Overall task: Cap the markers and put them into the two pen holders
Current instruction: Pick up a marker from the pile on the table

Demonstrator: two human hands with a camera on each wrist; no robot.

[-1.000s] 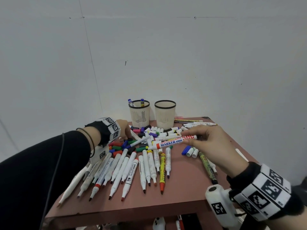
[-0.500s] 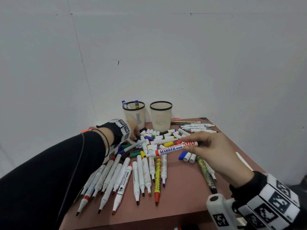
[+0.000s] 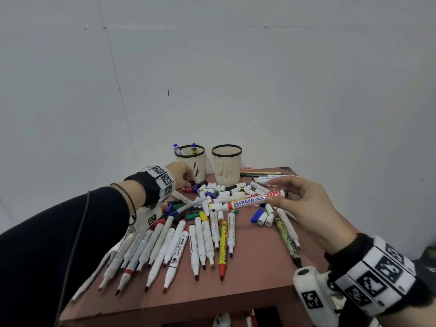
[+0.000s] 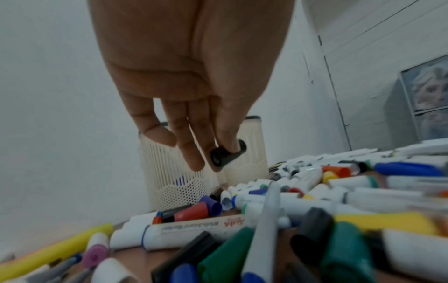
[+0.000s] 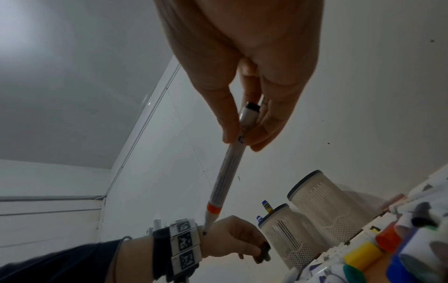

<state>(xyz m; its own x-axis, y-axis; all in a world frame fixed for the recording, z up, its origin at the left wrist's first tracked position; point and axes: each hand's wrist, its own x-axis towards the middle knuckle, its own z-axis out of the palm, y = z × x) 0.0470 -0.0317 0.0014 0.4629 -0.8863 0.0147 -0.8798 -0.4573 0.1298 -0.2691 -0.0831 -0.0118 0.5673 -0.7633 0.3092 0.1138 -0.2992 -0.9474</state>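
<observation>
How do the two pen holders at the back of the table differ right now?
The left pen holder already has two capped markers standing in it, their blue tips above the rim; the right pen holder shows nothing above its rim. The left hand is right beside the left holder, while the right holder stands clear of both hands. Both are upright, cream, perforated cups with dark rims.

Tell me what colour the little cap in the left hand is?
Black. The cap pinched by the left hand shows best in the left wrist view.
</observation>
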